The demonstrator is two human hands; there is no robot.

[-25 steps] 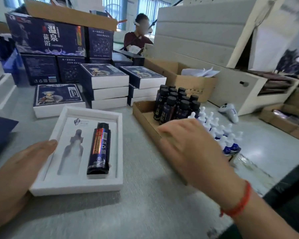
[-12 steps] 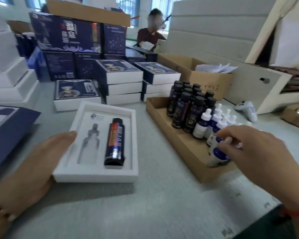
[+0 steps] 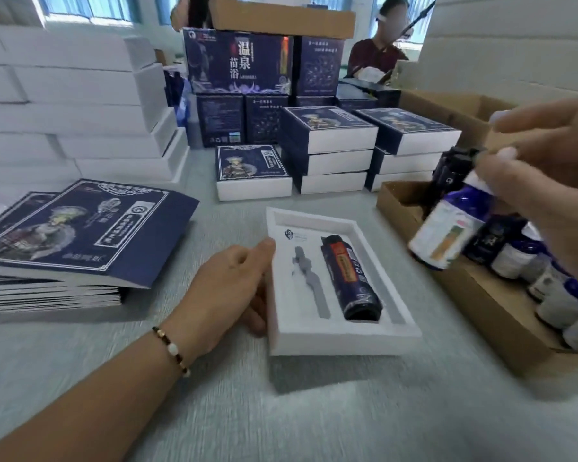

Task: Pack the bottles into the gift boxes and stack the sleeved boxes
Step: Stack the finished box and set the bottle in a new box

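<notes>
While held aloft, tilted, over the cardboard tray (image 3: pixel 481 305): white-and-blue dropper bottle (image 3: pixel 447 228), pinched at its cap by right hand (image 3: pixel 548 181). Resting against left wall of white gift box (image 3: pixel 344 338), fingers relaxed, gripping nothing: left hand (image 3: pixel 227 291). Seated in right slot: dark bottle (image 3: pixel 351 278). Left slot vacant.

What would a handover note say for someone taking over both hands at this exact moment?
Left hand: flat against the left wall of the open gift box, steadying it.
Right hand: grip on a white dropper bottle, held in the air above the cardboard tray.
Done: dark bottle lies in the right slot.
Left: seat the dropper bottle in the empty left slot, slide on a sleeve from the sleeve pile, add to the finished stacks.
</notes>
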